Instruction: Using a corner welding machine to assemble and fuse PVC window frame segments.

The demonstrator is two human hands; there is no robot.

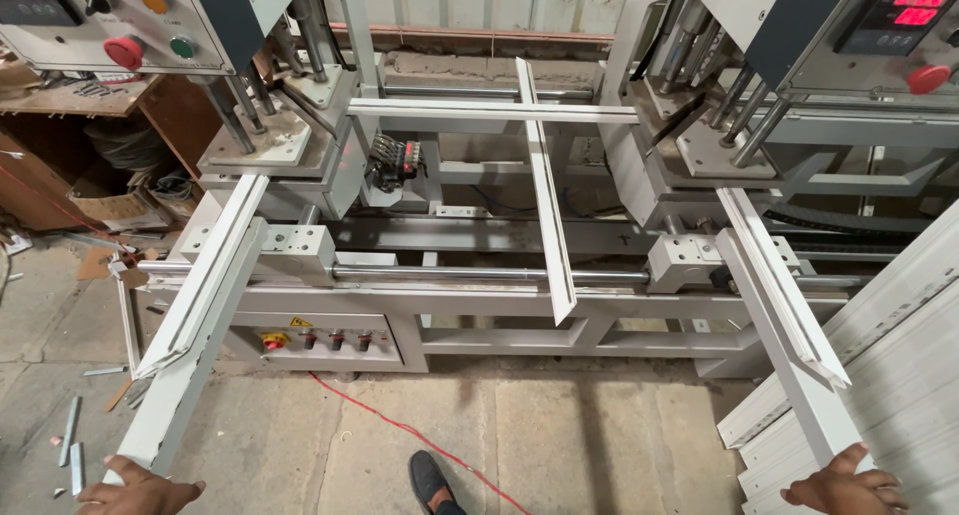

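My left hand [140, 493] grips the near end of the left grey support arm [190, 375] of a welding machine, at the bottom left. My right hand [847, 489] holds the near end of the right support arm [799, 375] at the bottom right. A white window-frame profile [200, 275] lies along the left arm, and another white profile [784, 285] lies along the right arm. A white cross profile [494, 110] joins them at the far end between the two machine heads. A middle white profile [547, 205] runs from that crossbar toward me.
Control boxes with red buttons [125, 52] and red displays [919, 0] sit on both heads. A red cable [400, 425] runs across the concrete floor. My dark shoe [432, 482] is at the bottom centre. Stacked white profiles [889, 365] lean at the right; scraps litter the left floor.
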